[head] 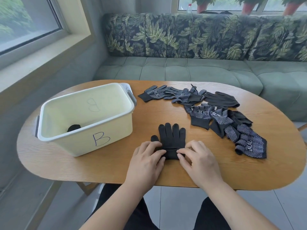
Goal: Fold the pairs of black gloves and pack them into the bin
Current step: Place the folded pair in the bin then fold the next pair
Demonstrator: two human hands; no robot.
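Setting: we record this as a home-style or lounge sitting corner; we cannot tell home from café.

Evidence:
- An upholstered bench sofa (182,70) runs along the far side, with a green tufted seat.
- Its back cushions (182,35) carry a dark palm-leaf print.
- An oval wood-grain table (99,168) stands just beside the sofa on the near side.
- A large window (25,19) at left shows greenery outside.
- On the far sill we note potted plants (247,7) in orange-red pots and a clear bottle (189,8).
- A pale tiled floor (174,205) lies under the near table edge.
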